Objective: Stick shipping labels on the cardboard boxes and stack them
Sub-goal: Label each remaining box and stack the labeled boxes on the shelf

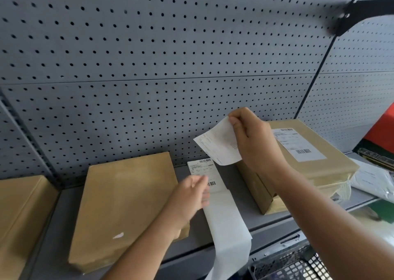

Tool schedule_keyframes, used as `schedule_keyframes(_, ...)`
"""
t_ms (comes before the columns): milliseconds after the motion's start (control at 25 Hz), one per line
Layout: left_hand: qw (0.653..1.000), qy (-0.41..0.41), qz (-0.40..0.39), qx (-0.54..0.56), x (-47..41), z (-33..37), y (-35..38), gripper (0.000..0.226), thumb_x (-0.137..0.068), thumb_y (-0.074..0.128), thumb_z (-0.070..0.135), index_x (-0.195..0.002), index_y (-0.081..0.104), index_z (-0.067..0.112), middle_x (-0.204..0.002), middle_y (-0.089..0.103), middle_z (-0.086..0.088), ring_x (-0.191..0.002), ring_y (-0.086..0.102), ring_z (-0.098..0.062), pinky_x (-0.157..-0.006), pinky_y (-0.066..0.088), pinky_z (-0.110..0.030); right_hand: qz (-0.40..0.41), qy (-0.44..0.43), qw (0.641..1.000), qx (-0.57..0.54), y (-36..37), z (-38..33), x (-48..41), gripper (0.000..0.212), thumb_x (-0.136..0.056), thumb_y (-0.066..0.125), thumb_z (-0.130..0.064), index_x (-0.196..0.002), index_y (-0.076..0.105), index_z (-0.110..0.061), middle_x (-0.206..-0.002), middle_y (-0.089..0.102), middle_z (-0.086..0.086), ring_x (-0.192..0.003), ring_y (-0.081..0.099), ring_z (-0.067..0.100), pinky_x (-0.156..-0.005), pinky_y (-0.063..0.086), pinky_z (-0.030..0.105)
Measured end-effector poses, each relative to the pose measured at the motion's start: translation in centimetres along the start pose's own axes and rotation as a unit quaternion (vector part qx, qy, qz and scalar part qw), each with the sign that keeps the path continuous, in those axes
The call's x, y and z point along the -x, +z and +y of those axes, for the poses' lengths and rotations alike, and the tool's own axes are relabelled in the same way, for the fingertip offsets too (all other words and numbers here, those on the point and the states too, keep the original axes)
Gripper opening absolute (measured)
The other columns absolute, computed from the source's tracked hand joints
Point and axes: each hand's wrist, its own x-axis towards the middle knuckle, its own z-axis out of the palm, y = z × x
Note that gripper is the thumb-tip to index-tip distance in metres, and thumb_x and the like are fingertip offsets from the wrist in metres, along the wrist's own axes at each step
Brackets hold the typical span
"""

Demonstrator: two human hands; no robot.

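White shipping label (217, 145), loose, is pinched by its top corner in the right hand (253, 143). At seven o'clock from it, the blurred left hand (195, 192) lies flat-fingered on the label strip (226, 222), beside the bare cardboard box (128, 205). Barcodes show; print unreadable.

I get a single view, from the wide-angle camera worn on the head. It faces forward and somewhat downward, close to a grey shelf (268, 223), whose front edge crosses the lower part of the frame, slanting up toward the right. The pegboard wall (149, 55) rising from the shelf's back edge fills the upper half, its lines bowed by the lens.
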Motion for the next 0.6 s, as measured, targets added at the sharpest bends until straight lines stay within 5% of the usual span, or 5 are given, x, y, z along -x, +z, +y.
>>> schedule_keyframes(200, 0.953, -0.019, 0.016, 0.303, 1.0, 3.3, -4.5, 0.065, -0.096, 0.050, 0.056, -0.121, 0.059, -0.003, -0.112, 0.074, -0.026, -0.104, 0.073, -0.036, -0.093, 0.059, -0.044, -0.029, -0.108, 0.994, 0.001, 2.9, -2.1, 2.2, 0.012, -0.103, 0.047, -0.025, -0.099, 0.057, -0.020, -0.077, 0.064, -0.005, -0.066, 0.058, 0.019, -0.058, 0.051, 0.042)
schedule_keyframes(440, 0.942, -0.003, 0.079, 0.325, 2.0, 2.8, -8.6, 0.045, -0.098, 0.061, 0.039, -0.116, 0.070, 0.000, -0.093, 0.074, -0.013, -0.074, 0.073, -0.019, -0.077, 0.064, -0.034, -0.099, -0.258, 0.961, 0.027, 7.4, -5.5, 5.1, 0.022, -0.100, 0.044, -0.030, -0.101, 0.064, -0.021, -0.088, 0.070, -0.008, -0.064, 0.064, 0.020, -0.048, 0.053, 0.041)
schedule_keyframes(600, 0.949, 0.001, 0.145, 0.280, 3.0, 1.4, -11.0, 0.022, -0.101, 0.058, 0.016, -0.114, 0.071, 0.004, -0.099, 0.078, -0.010, -0.075, 0.071, -0.018, -0.062, 0.060, -0.028, -0.179, -0.269, 0.946, -0.007, 9.3, -6.8, 6.2, 0.021, -0.100, 0.048, -0.040, -0.109, 0.063, -0.028, -0.099, 0.070, -0.014, -0.077, 0.065, 0.009, -0.058, 0.055, 0.034)
